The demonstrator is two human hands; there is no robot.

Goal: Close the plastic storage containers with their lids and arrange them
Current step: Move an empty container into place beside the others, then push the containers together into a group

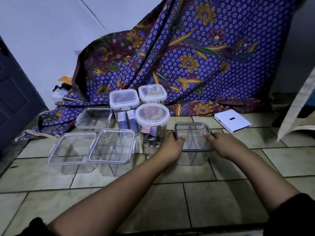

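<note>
**Dark-rimmed box gripped at both sides**

Box (193, 143) is set on the floor (221, 198), right of the round jar (152, 120), lid on. Judged light, stiff, slick; best held at the rim sides. Left hand (171, 148) and right hand (219, 144) are clasped on opposite edges, thumbs on the lid, forearms stretched forward.

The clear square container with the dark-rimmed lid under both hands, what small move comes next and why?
Probably press down the side latches: both hands, left and right, already grip the clear square container with the dark-rimmed lid, and the lid appears seated.
</note>
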